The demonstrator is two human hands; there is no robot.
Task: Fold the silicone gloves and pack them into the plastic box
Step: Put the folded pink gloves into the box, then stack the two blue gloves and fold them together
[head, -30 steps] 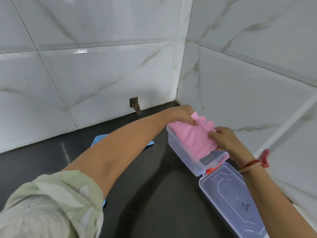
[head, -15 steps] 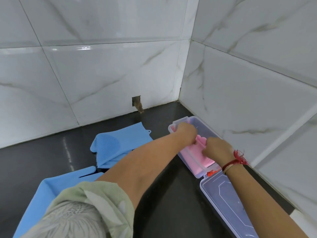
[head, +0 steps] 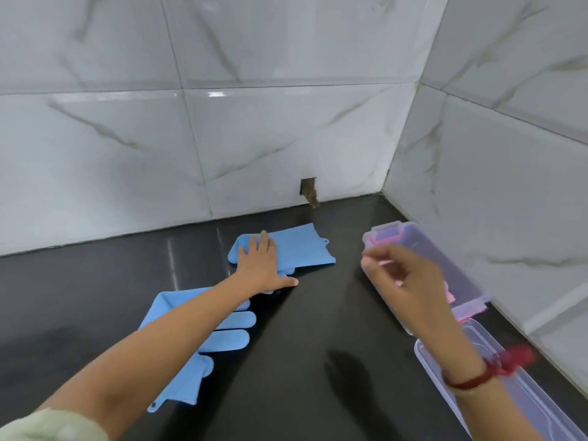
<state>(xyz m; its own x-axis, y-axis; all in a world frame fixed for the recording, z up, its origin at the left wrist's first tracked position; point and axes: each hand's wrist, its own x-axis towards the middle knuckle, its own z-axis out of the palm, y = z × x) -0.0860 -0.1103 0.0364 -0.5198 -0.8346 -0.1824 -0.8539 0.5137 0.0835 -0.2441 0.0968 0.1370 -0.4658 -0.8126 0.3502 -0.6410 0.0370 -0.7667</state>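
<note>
My left hand (head: 259,265) lies flat, fingers spread, on a blue silicone glove (head: 302,249) on the dark counter. A second blue glove (head: 203,338) lies nearer me, partly under my left forearm. The clear plastic box (head: 429,249) stands by the right wall with a folded pink glove (head: 450,292) inside. My right hand (head: 404,278) hovers blurred in front of the box, fingers loosely curled, holding nothing. The box's clear lid (head: 521,396) lies open beside it, toward me.
White marble-pattern tiled walls meet in a corner at the back right. A small hole (head: 308,187) with debris sits at the base of the back wall. The counter (head: 302,361) is dark and glossy.
Both hands have left the pink glove, which now lies in the box. My left hand swung left onto the far blue glove. My right hand pulled back from the box.
</note>
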